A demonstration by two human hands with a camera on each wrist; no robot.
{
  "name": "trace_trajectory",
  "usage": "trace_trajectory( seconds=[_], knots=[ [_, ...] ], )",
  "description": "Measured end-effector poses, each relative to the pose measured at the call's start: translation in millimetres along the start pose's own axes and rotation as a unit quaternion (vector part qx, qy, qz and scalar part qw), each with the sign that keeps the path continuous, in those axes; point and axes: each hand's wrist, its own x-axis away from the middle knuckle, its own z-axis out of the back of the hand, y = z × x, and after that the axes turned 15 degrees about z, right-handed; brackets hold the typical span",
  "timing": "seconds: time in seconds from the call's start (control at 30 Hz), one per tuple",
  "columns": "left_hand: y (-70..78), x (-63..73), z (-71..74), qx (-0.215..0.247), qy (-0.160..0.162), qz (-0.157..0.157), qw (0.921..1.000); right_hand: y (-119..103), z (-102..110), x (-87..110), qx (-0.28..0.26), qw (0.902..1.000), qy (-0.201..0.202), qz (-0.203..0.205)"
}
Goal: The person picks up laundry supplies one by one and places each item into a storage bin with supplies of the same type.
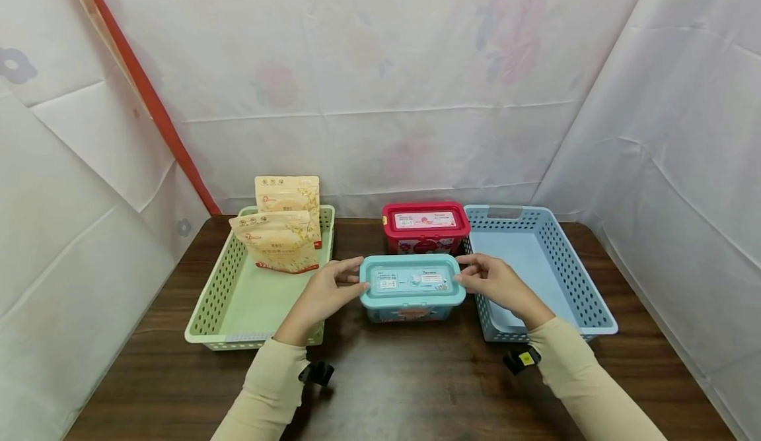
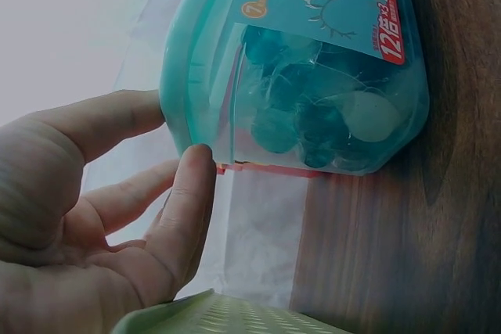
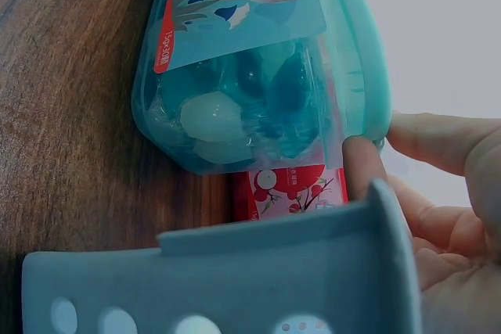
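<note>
A teal lidded tub of laundry pods [image 1: 413, 282] stands on the table in the middle of the head view. Its clear side shows blue and white pods in both wrist views. At one end of the tub, my left hand [image 1: 326, 296] pinches the lid's rim between thumb and fingers. My right hand [image 1: 498, 285] grips the opposite end the same way, close to the blue basket's near-left side. Just behind the teal tub is a similar red tub [image 1: 426, 223], its lower front partly hidden.
To the left, a green basket [image 1: 215, 299] holds two upright yellow pouches [image 1: 279, 239]. On the right sits a light blue basket [image 1: 571, 276]. A white patterned cloth [image 1: 357, 84] hangs behind the dark wooden table [image 1: 404, 381].
</note>
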Motion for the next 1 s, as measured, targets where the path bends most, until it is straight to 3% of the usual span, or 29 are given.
trace_trajectory(
  seconds=[0.53, 0.77, 1.0],
  knots=[
    [0.4, 4.0, -3.4, -0.008, 0.007, 0.001, 0.9999, -1.3, -0.7, 1.3, 0.009, 1.0000, -0.002, 0.001],
    [3.2, 9.6, -6.7, 0.003, -0.005, 0.027, 0.9996, -4.0, 0.7, 0.9, 0.035, 0.9989, -0.032, 0.001],
    [2.9, 11.8, -8.4, -0.004, -0.020, 0.027, 0.9994, -8.9, -1.6, 0.8, 0.037, 0.9977, -0.056, -0.002]
  ],
)
